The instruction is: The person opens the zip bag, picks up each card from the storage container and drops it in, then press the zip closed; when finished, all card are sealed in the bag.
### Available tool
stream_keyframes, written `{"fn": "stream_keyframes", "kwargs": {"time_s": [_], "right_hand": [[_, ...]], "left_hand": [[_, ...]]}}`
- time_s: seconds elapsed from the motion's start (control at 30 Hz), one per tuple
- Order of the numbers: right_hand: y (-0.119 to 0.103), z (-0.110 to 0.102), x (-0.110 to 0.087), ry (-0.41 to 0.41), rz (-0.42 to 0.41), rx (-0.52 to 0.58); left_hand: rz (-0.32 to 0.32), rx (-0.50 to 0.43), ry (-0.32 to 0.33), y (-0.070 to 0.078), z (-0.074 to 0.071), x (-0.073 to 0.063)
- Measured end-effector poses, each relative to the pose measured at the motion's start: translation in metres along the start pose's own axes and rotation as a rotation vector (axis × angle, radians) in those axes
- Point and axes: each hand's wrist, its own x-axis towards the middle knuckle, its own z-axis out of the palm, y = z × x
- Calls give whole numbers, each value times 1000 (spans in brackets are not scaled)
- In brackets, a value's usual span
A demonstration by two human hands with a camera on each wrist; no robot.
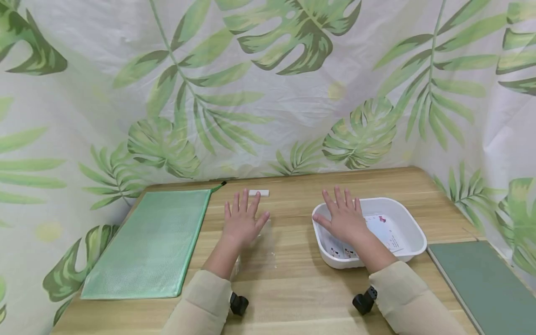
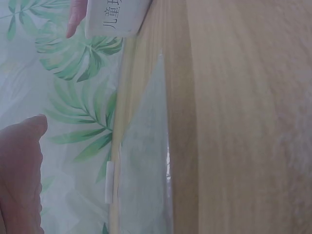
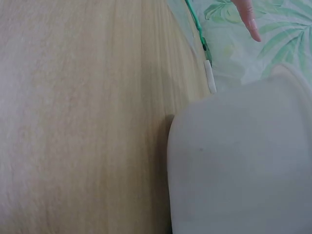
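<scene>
My left hand (image 1: 242, 224) is spread flat with straight fingers above the table, holding nothing. Below it lies a clear plastic bag or sheet (image 2: 146, 170), hard to make out in the head view. My right hand (image 1: 345, 221), also spread and holding nothing, hovers over the left part of a white plastic basin (image 1: 412, 232). Inside the basin lie printed papers or cards (image 1: 378, 228) with small cartoon figures. The basin's outer wall (image 3: 239, 156) fills much of the right wrist view, where only the left hand's thumb (image 3: 249, 22) shows.
A green mesh zip pouch (image 1: 146, 246) lies flat on the left of the wooden table (image 1: 293, 298). A small white block (image 1: 258, 192) sits beyond the left hand. At the right edge is a grey-green board (image 1: 481, 279). A leaf-patterned curtain (image 1: 293, 116) hangs behind.
</scene>
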Motion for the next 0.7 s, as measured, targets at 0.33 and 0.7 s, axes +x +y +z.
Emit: {"fn": "stream_keyframes", "kwargs": {"time_s": [0.33, 0.7], "right_hand": [[-5, -4, -1, 26, -25, 17], [-64, -2, 2, 197, -116, 401]], "left_hand": [[9, -17, 22, -4, 0, 0], [-33, -291, 201, -27, 11, -4]]}}
